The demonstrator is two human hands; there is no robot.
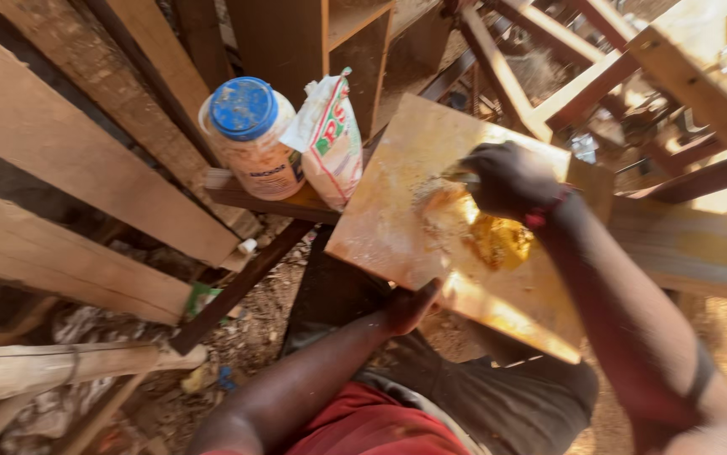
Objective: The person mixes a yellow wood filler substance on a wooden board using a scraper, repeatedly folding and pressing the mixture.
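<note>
A flat square wooden board (397, 211), smeared with yellow-orange paste, rests tilted across a wooden frame in front of me. My left hand (410, 305) grips the board's near edge from below. My right hand (508, 179) is closed around a thin flat tool whose tip (458, 176) pokes out to the left, pressed onto the board's surface. A lump of yellow paste (498, 240) lies on the board just below that hand.
A plastic jar with a blue lid (250, 135) and a white printed bag (330, 139) stand on a dark plank left of the board. Long timber planks (85, 160) lean at left; wooden frames (633, 76) crowd the upper right. Sawdust covers the ground.
</note>
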